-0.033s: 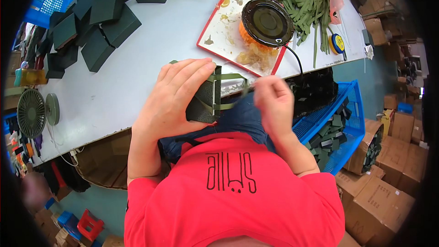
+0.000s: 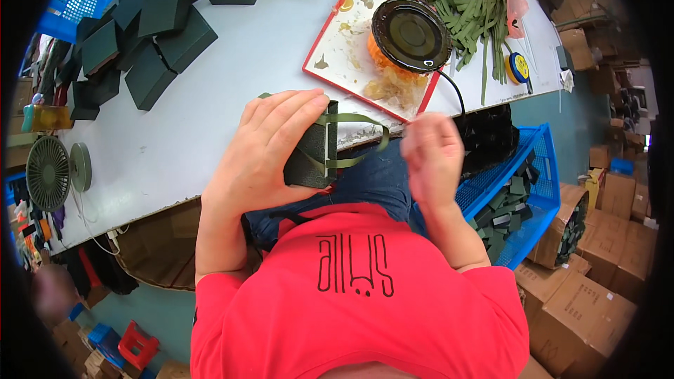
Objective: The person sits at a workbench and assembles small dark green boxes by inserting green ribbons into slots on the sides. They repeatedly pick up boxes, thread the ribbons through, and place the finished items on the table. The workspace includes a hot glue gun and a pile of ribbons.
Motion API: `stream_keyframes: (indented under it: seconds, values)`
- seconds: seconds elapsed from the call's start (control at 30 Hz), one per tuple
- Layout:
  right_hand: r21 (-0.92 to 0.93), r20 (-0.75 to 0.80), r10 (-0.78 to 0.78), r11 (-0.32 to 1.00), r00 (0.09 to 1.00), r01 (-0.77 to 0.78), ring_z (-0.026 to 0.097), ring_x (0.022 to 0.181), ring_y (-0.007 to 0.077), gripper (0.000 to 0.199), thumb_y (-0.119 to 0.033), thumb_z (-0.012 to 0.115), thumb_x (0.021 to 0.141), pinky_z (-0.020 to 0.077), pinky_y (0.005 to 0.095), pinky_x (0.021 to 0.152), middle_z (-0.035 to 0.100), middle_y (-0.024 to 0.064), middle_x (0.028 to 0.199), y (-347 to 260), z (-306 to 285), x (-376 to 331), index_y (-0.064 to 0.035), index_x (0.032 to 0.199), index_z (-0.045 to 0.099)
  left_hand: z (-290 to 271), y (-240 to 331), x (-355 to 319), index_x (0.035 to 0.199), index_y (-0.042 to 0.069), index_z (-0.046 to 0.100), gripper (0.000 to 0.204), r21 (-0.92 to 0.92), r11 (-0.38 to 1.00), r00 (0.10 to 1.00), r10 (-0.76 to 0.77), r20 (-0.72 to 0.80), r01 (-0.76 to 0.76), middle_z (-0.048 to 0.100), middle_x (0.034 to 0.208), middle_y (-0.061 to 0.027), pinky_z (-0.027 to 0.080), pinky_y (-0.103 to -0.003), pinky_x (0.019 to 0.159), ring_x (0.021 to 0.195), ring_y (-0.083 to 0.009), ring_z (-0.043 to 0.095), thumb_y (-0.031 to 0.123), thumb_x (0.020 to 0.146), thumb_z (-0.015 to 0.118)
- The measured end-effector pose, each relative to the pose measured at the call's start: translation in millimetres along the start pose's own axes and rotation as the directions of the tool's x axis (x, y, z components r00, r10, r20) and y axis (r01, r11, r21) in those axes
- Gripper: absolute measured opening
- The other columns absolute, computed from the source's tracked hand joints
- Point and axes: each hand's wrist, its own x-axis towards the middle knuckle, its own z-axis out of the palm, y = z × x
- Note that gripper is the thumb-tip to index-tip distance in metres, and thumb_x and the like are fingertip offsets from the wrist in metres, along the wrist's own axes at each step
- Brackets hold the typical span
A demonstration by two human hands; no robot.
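Note:
My left hand point(image 2: 261, 151) is wrapped over a small dark green box point(image 2: 306, 163) at the front edge of the table, above my lap. From the box's right side a green ribbon point(image 2: 384, 137) sticks out in a loop. To the right of that loop, apart from it, is my right hand point(image 2: 434, 154). Its fingers look curled but are smeared by motion, and I see nothing held in them. The far side of the box is hidden under my left palm.
Beyond my hands, a round dark pot point(image 2: 411, 34) with a cord stands on a red-edged white board point(image 2: 337, 49). Green ribbon strips point(image 2: 460, 3) fill a pink bag behind it. Dark green boxes point(image 2: 165, 10) pile up at far left. A blue crate point(image 2: 544, 189) sits at right.
My right hand has moved right, away from the ribbon. The ribbon's loop now bulges rounder and further right. My left hand and the box stay almost in place.

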Motion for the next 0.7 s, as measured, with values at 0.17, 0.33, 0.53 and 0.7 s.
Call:
stream_keyframes:
  seconds: [0.17, 0.33, 0.53, 0.7]
  values:
    - [0.122, -0.235, -0.299, 0.935, 0.925, 0.334, 0.027, 0.05, 0.0072, 0.033, -0.029, 0.041, 0.111, 0.0245, 0.0253, 0.047, 0.036, -0.0029, 0.069, -34, -20, 15, -0.0101, 0.084, 0.047, -3, -4, -6, 0.144, 0.004, 0.045, 0.105, 0.028, 0.999, 0.999, -0.034, 0.005, 0.034, 0.055, 0.141, -0.0166, 0.041, -0.046, 0.106, 0.128, -0.0382, 0.052, 0.018, 0.051, 0.093]
    - [0.165, -0.295, -0.446, 0.847, 0.845, 0.505, 0.024, 0.049, 0.0082, 0.04, -0.035, 0.036, 0.112, 0.021, 0.026, 0.045, 0.033, -0.0024, 0.065, -57, -42, 26, -0.012, 0.08, 0.044, -12, -7, -18, 0.145, 0.004, 0.045, 0.104, 0.049, 0.99, 0.991, -0.133, -0.029, 0.134, 0.052, 0.144, -0.0171, 0.039, -0.045, 0.109, 0.13, -0.0375, 0.051, 0.017, 0.053, 0.093]
    - [-0.182, -0.372, -0.457, 0.89, 0.808, 0.419, 0.046, 0.056, 0.0073, 0.019, -0.019, 0.062, 0.102, 0.0338, 0.0214, 0.047, 0.054, -0.0005, 0.069, -59, -113, 61, -0.0029, 0.093, 0.063, -53, -30, -79, 0.143, 0.002, 0.049, 0.083, 0.319, 0.744, 0.809, -0.523, -0.269, 0.587, 0.051, 0.144, -0.0207, 0.038, -0.045, 0.112, 0.132, -0.039, 0.048, 0.012, 0.067, 0.083]
    - [-0.697, -0.35, -0.561, 0.691, 0.75, 0.191, 0.06, 0.075, 0.0081, 0.016, -0.012, 0.066, 0.099, 0.0473, 0.0204, 0.067, 0.071, 0.0056, 0.091, -39, -153, 83, 0.0006, 0.108, 0.068, -92, -62, -163, 0.145, -0.003, 0.045, 0.074, 0.411, 0.42, 0.576, -0.704, -0.416, 0.809, 0.047, 0.147, -0.0262, 0.033, -0.044, 0.115, 0.137, -0.0406, 0.044, 0.018, 0.082, 0.077]
